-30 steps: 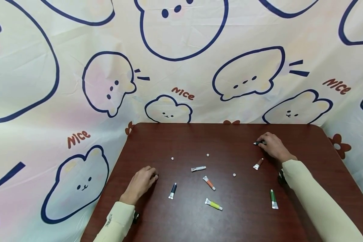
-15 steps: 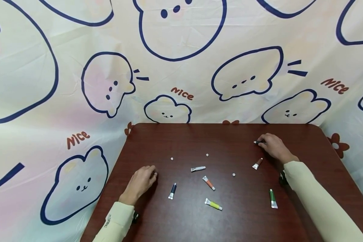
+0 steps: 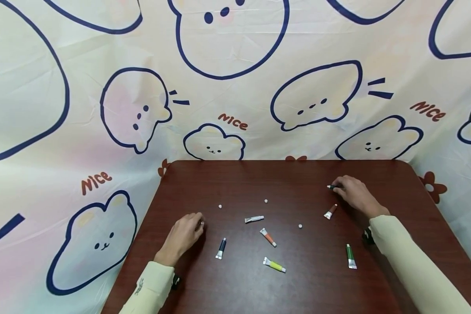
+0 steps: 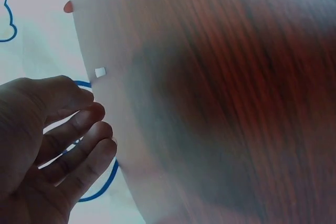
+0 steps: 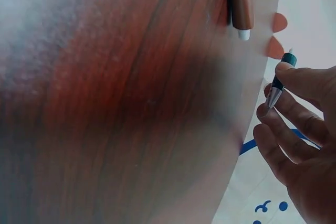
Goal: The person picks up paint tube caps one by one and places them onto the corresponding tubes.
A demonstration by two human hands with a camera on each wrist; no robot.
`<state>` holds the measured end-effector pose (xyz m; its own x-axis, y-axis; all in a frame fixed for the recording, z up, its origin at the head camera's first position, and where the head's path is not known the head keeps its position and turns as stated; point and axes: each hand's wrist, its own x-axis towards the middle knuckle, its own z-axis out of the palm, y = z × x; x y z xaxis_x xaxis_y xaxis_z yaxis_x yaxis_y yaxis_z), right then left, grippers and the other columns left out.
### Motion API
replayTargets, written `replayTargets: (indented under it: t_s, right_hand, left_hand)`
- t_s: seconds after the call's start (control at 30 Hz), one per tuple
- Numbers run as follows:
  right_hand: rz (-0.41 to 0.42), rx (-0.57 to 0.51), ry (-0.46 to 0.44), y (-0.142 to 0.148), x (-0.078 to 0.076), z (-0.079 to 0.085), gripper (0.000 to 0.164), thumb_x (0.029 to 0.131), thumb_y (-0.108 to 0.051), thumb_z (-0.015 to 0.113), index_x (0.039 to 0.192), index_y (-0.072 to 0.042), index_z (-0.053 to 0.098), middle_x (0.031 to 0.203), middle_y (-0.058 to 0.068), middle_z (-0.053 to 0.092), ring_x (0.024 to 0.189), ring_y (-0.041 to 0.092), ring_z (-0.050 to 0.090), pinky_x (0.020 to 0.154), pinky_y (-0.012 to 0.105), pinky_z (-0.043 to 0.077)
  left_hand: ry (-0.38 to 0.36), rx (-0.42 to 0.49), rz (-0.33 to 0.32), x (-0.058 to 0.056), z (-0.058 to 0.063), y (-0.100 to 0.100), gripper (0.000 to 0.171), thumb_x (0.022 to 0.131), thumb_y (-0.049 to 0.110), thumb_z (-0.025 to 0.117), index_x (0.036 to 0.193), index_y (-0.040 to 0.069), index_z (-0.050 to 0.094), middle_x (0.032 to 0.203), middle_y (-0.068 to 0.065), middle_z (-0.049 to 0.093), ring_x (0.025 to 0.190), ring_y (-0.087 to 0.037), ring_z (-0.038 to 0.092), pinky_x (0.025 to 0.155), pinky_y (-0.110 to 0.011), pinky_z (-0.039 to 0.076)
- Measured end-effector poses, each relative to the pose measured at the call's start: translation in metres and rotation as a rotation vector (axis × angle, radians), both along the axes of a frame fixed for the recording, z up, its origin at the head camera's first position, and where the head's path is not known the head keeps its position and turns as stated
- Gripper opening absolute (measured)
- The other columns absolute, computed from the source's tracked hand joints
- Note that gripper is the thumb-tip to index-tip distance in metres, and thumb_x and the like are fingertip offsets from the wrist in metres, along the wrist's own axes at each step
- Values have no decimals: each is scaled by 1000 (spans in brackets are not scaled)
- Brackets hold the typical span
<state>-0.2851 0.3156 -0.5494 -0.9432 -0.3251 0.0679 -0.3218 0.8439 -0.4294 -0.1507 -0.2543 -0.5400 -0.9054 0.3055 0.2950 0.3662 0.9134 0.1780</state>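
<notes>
Right wrist view: the R hand pinches a dark green paint tube btwn thumb and fingers, nozzle end jutting past the thumb, silver crimped end by the other fingertips. Head view puts that tube near the far edge of the counter, right of ctr, nozzle pointing left; can't tell if it touches the wood. Nearest to the R hand is a brown paint tube, lying apart from it.

L hand is at the counter's left side, fingers loosely bent. A tiny white bit shows at the tips — can't tell what it is, or whether they grip anything. Near that hand: a dark blue paint tube and a white cap.

Mid-counter, all lying flat & apart: a silver paint tube, an orange paint tube, a yellow-green paint tube, plus a second cap and a third cap. Bright green paint tube lies on the right. Bear-print cloth hangs behind.
</notes>
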Motion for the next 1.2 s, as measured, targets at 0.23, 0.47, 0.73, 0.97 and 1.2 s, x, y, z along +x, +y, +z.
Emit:
replayTargets:
  t_s: [0.23, 0.47, 0.73, 0.97, 1.2]
  right_hand:
    - [-9, -39, 11, -7, 15, 8, 17, 105, -8, 71, 119, 0, 73, 113, 18, 70, 102, 33, 70, 89, 59, 58]
    - [-4, -51, 15, -13, 25, 18, 17, 107, -10, 69, 121, -1, 72, 116, 16, 70, 105, 33, 71, 90, 58, 59]
    - [0, -38, 3, -13, 34, 23, 18, 106, -10, 70, 121, -1, 73, 114, 16, 71, 103, 33, 71, 88, 57, 60]
    - [0, -20, 10, -15, 39, 24, 18, 106, -11, 70, 121, -1, 73, 115, 15, 71, 100, 30, 69, 89, 57, 60]
    - [8, -3, 15, -20, 42, 25, 17, 106, -11, 71, 121, -2, 73, 115, 14, 71, 97, 26, 67, 88, 55, 60]
  left_hand:
    - [6, 12, -2, -1, 2, 6, 17, 91, 4, 85, 101, 9, 72, 84, -2, 67, 74, -15, 58, 68, -36, 57]
    - [-19, 9, -1, -1, 3, 11, 16, 92, 4, 84, 104, 8, 73, 86, -3, 67, 75, -16, 59, 70, -37, 59]
    - [-4, 44, -24, -1, 4, 16, 14, 92, 2, 82, 101, 8, 72, 84, -2, 64, 74, -15, 57, 67, -35, 56]
    - [20, 61, -46, -2, 6, 21, 18, 90, 1, 82, 101, 10, 73, 86, -1, 65, 75, -13, 59, 67, -34, 57]
    - [-7, 73, -47, -3, 7, 25, 17, 91, 1, 83, 102, 9, 73, 89, -2, 67, 77, -14, 61, 69, -35, 59]
